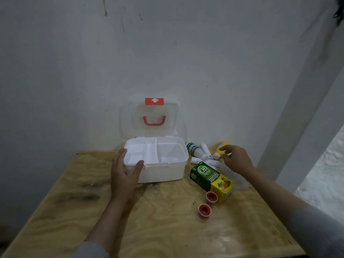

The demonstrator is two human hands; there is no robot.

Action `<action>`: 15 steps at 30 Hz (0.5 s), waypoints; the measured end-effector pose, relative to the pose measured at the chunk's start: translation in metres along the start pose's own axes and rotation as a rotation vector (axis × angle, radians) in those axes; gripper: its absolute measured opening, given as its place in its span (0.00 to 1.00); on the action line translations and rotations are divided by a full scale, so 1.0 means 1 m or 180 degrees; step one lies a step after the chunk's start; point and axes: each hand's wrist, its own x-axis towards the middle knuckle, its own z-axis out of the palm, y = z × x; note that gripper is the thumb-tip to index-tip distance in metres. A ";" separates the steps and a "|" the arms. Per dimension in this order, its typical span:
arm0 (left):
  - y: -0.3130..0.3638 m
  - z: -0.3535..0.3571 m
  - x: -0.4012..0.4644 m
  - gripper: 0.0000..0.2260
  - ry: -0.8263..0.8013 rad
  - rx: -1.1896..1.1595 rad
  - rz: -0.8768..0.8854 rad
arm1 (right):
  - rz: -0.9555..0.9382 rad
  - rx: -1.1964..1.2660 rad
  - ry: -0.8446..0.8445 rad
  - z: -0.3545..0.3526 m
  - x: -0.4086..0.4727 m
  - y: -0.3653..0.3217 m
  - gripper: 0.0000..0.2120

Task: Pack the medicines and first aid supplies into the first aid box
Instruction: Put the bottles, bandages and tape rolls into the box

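A white first aid box (162, 172) stands open on the wooden table, its clear lid (128, 118) with a red handle leaning back against the wall. A divided white tray sits in its top with nothing in it. My left hand (124, 174) grips the box's front left corner. My right hand (236, 159) hovers with fingers apart over small white tubes (204, 152) and a yellow item (222, 147) right of the box. A green and yellow medicine carton (210, 178) lies in front of them, with two small red-capped pots (211, 197) near its end.
The wooden table (162, 224) stands in a corner against a white wall. A white post (301, 116) rises at the right. A crumpled clear plastic wrapper (240, 180) lies beside the carton under my right forearm.
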 end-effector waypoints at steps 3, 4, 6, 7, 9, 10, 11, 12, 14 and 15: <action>-0.001 -0.001 0.001 0.29 -0.0017 0.0012 0.0020 | 0.0043 -0.0348 -0.0301 0.013 0.008 -0.004 0.16; -0.001 -0.001 0.001 0.29 -0.0022 0.0020 0.0017 | 0.0095 -0.0444 -0.0398 0.016 0.011 -0.005 0.17; -0.002 -0.001 0.002 0.29 -0.0031 0.0039 0.0013 | 0.0247 -0.0486 -0.0572 0.022 0.019 -0.007 0.16; -0.002 -0.001 0.002 0.29 -0.0033 0.0044 0.0007 | 0.0315 -0.0450 -0.0636 0.025 0.021 -0.008 0.15; -0.003 -0.001 0.001 0.29 -0.0036 0.0030 0.0005 | 0.0418 -0.0342 -0.0619 0.033 0.024 -0.007 0.13; -0.002 -0.001 0.001 0.29 -0.0034 0.0023 0.0006 | 0.0478 -0.0282 -0.0528 0.036 0.025 -0.006 0.11; -0.002 -0.001 0.001 0.29 -0.0027 0.0024 0.0010 | 0.0530 -0.0232 -0.0412 0.039 0.025 -0.007 0.11; -0.002 0.000 0.001 0.29 -0.0018 0.0029 0.0014 | 0.0564 -0.0205 -0.0273 0.040 0.024 -0.006 0.10; -0.002 0.000 0.000 0.29 -0.0010 0.0038 0.0017 | 0.0636 -0.0117 0.0015 0.041 0.021 -0.006 0.09; -0.002 0.000 0.000 0.29 -0.0013 0.0040 0.0015 | 0.0690 -0.0047 0.0144 0.040 0.020 -0.005 0.09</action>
